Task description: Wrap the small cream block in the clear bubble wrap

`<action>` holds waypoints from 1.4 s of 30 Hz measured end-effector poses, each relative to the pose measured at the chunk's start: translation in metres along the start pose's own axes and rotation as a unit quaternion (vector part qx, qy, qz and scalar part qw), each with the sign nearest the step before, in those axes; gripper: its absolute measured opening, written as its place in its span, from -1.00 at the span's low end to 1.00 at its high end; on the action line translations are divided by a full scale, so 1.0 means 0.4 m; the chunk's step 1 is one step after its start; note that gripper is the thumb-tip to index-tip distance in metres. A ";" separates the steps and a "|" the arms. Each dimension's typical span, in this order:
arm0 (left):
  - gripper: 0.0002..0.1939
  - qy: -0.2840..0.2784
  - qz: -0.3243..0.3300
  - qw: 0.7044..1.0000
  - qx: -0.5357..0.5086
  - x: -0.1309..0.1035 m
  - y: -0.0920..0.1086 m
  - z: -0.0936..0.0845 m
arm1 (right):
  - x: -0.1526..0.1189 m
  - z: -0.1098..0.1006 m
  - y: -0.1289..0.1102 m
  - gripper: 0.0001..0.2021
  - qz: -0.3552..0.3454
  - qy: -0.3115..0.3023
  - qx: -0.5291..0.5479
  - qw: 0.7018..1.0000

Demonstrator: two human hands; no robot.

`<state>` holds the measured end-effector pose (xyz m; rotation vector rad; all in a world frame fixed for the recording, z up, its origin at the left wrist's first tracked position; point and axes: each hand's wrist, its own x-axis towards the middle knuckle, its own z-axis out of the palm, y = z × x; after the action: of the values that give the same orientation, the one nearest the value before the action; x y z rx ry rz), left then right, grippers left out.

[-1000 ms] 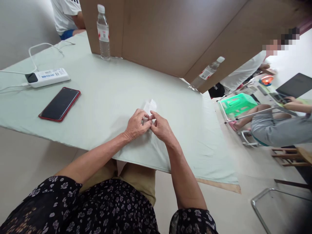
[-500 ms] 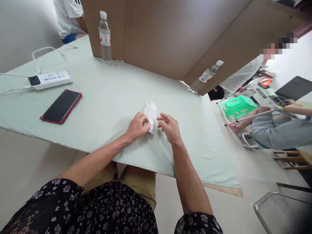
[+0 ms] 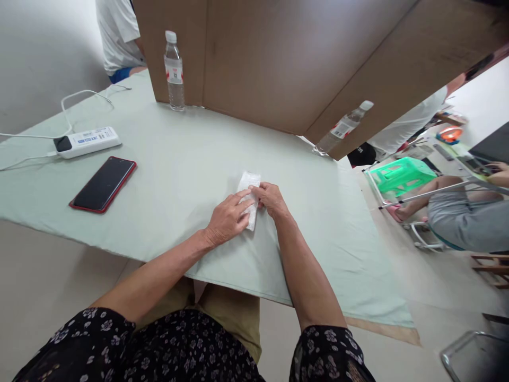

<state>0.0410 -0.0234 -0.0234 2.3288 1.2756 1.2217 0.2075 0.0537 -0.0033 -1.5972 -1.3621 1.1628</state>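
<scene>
Left hand (image 3: 228, 218) flat, fingers pressing down on tissue (image 3: 248, 197). Right hand (image 3: 271, 198) curled, fingertips pinching tissue's right edge. Tissue (white, folded) lying on table (image 3: 178, 159) toward near edge, roughly mid-width. Phone (image 3: 103, 183) near left edge, power strip (image 3: 87, 142) just beyond it. Bottle (image 3: 174, 71) upright at far edge against board (image 3: 278, 58).

A pale green cloth (image 3: 178, 159) covers the table. Near its left edge lies a red-cased phone (image 3: 103, 184), screen up, with a white power strip (image 3: 87, 142) just beyond it, its cable (image 3: 85, 95) looping toward the far left corner. A water bottle (image 3: 174, 71) stands upright at the far edge against a brown board (image 3: 278, 58). A second bottle (image 3: 342, 128) stands at the far right corner.
</scene>
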 end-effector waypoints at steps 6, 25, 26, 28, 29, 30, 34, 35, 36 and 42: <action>-0.65 -0.033 0.050 0.996 0.071 0.004 0.009 -0.010 | 0.022 0.009 0.009 -0.65 -0.012 -0.013 0.064 0.998; -0.73 -0.069 -0.027 0.997 -0.011 0.012 0.006 -0.007 | -0.007 0.029 -0.014 -0.73 -0.073 0.016 0.163 0.984; -0.74 -0.067 -0.033 0.997 -0.015 0.012 0.005 -0.006 | -0.015 0.028 -0.020 -0.73 -0.078 0.014 0.161 0.984; -0.76 -0.056 -0.055 0.997 -0.025 0.011 0.006 -0.004 | -0.036 0.024 -0.035 -0.75 -0.094 0.005 0.148 0.985; -0.77 -0.047 -0.073 0.996 -0.029 0.010 0.007 -0.003 | -0.050 0.022 -0.041 -0.77 -0.104 -0.002 0.138 0.985; -0.76 -0.035 -0.093 0.994 -0.033 0.010 0.008 -0.003 | -0.065 0.020 -0.047 -0.79 -0.116 -0.008 0.125 0.985; -0.61 -0.003 -0.162 0.985 -0.053 0.010 0.006 -0.001 | -0.138 0.016 -0.056 -0.87 -0.164 0.001 0.048 0.985; -0.57 0.000 -0.169 0.984 -0.060 0.010 0.003 0.000 | -0.157 0.017 -0.053 -0.86 -0.174 0.005 0.028 0.984; -0.52 0.000 -0.171 0.983 -0.070 0.010 -0.002 0.002 | -0.175 0.019 -0.048 -0.86 -0.181 0.007 0.008 0.983; -0.63 -0.035 -0.108 0.987 -0.117 0.010 -0.034 0.005 | -0.247 0.027 0.012 -0.87 -0.253 -0.004 -0.069 0.965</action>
<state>0.0357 -0.0119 -0.0297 1.9947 1.2488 1.1408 0.1959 -0.0446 0.0060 -1.2241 -1.7553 0.7787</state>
